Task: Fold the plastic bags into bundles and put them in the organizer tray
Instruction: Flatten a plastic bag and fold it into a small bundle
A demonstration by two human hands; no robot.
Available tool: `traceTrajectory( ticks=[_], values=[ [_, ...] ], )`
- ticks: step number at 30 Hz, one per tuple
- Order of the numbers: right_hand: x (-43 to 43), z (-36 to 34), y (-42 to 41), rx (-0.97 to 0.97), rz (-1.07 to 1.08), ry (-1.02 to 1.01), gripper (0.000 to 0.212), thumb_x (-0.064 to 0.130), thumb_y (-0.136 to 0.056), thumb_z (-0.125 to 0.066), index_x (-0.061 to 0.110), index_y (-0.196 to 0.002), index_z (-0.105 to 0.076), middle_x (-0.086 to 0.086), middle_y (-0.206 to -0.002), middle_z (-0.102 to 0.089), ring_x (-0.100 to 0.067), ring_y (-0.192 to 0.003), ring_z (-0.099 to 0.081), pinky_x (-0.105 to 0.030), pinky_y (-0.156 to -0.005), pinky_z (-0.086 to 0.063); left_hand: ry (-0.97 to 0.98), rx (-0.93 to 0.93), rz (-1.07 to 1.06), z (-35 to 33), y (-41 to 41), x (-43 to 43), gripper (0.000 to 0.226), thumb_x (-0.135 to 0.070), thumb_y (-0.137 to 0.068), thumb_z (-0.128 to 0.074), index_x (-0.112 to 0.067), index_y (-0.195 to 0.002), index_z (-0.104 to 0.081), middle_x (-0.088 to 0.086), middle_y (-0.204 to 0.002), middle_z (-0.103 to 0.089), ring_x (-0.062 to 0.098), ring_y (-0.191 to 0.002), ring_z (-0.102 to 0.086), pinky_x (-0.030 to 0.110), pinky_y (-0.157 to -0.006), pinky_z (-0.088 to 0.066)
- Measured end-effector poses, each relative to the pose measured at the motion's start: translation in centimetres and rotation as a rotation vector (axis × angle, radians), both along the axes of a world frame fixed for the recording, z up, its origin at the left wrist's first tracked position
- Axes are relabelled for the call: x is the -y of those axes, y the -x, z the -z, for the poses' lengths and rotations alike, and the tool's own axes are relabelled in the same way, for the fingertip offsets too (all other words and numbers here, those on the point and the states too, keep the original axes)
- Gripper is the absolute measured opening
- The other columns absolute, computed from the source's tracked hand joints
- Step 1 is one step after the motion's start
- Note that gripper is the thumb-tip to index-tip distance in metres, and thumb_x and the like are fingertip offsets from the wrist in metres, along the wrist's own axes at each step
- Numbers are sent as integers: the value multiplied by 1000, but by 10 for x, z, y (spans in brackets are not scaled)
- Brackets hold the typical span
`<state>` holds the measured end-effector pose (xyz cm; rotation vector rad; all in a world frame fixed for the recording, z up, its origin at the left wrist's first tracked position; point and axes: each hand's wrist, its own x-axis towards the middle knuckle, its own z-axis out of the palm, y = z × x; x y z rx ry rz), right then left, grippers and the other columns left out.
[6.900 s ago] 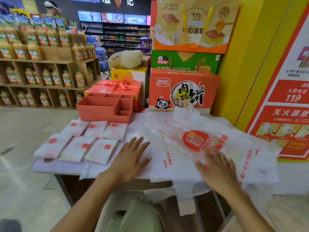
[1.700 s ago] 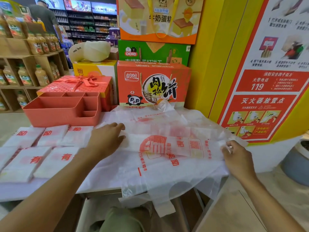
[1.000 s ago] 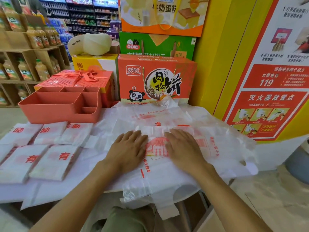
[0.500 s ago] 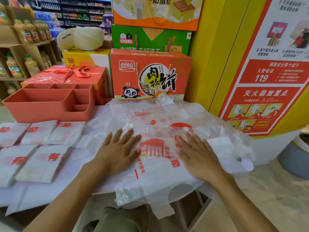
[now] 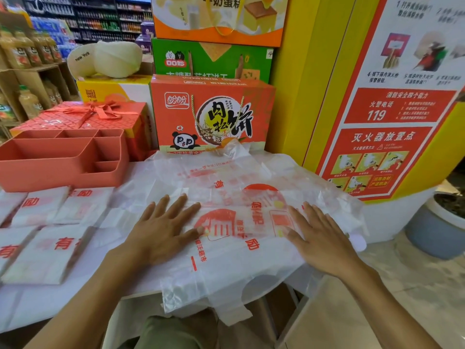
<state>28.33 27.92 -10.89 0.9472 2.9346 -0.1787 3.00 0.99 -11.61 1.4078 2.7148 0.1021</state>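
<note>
Both hands are flat on the bag (image 5: pixel 226 255). Left hand (image 5: pixel 161 233) and right hand (image 5: pixel 324 240) are spread, fingers straight, palms pressing down, nothing pinched. The bag lies on a loose pile (image 5: pixel 226 172) of more bags, right of the tray (image 5: pixel 63 167) and nearer to me than it. Its handles (image 5: pixel 231 313) hang over the desk (image 5: pixel 50 306) edge. Finished bundles (image 5: pixel 42 253) sit in rows in front of the tray. I see none inside the tray from this angle.

Risks, as I judge them:
- The film is slick and rests on other slick film. A sideways push while smoothing may drag the whole pile away from the tray and off the desk.
- The hanging handles weigh on the near end. Lifting both palms at once could let the bag creep toward my lap.
- Trapped air: a fold made before it is pressed out will likely spring open, and the bundle won't keep its shape.
- The layers are translucent and their edges are hard to tell apart. I could catch two bags in one fold.
- My left forearm passes close to the bundles. A careless sweep toward the tray would knock them loose.
</note>
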Motion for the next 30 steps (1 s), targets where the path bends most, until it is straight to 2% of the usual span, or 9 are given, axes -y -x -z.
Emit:
traceTrajectory(
  ticks=[6,11,15,18,21,23,25,27,30],
  values=[
    [-10,4,-11,-34,40,16,77,76,-93,-8,41,-160,9,1,-170,14,-15,-155,19,-41,-126,7,4,11,-73,0,10,9,93,-101,-66,7,-62,-150,11,-11,-168,16,28,-155,17,47,-127,5],
    [-13,8,-10,-46,59,-6,82,79,-92,-8,37,-161,9,-1,-170,12,-19,-156,15,-44,-127,3,-8,-33,-124,-1,8,12,100,-100,-65,10,-56,-155,7,-1,-170,11,33,-156,11,49,-126,5],
    [-12,7,-11,-58,61,-5,88,82,-86,-4,37,-161,7,-1,-171,9,-19,-156,13,-45,-127,0,-29,-64,-102,1,8,14,103,-99,-69,7,-48,-158,4,2,-170,8,29,-156,13,50,-125,10],
    [-15,3,-15,-51,42,14,92,87,-84,-9,38,-161,6,2,-171,6,-19,-157,10,-46,-127,-2,-46,-90,-18,2,11,16,109,-99,-72,0,-38,-162,-1,-5,-170,9,19,-155,18,46,-124,15],
    [-18,-6,-25,-24,-3,-42,96,90,-84,-16,36,-162,-2,5,-171,-4,-18,-157,-1,-46,-126,-11,-80,-65,63,1,13,17,108,-99,-75,-7,-35,-162,-3,-16,-168,4,6,-154,12,42,-126,11],
    [-23,-12,-26,-6,-71,-127,95,91,-84,-16,34,-159,-15,6,-167,-16,-18,-154,-11,-46,-126,-11,-89,-96,86,0,12,17,102,-97,-79,-9,-37,-162,-8,-19,-166,-1,4,-154,5,44,-125,13],
    [-29,-17,-23,-19,-165,-217,88,91,-84,-14,31,-145,-32,11,-153,-33,-15,-144,-27,-44,-125,-16,-114,-107,99,-1,10,17,98,-95,-81,-12,-39,-161,-12,-18,-166,-7,7,-155,-2,45,-125,12],
    [-28,-22,-21,-49,-232,-232,80,89,-86,-20,30,-137,-39,14,-140,-43,-12,-131,-41,-37,-118,-28,-120,-80,109,-6,9,18,99,-96,-80,-13,-40,-161,-14,-16,-167,-11,9,-156,-5,43,-127,7],
    [-25,-27,-24,-94,-277,-209,70,70,-96,-42,28,-152,-35,10,-147,-49,-13,-131,-48,-33,-112,-38,-96,-92,136,-13,11,19,99,-95,-81,-15,-37,-161,-18,-15,-167,-11,10,-156,-7,40,-128,2]
  ],
)
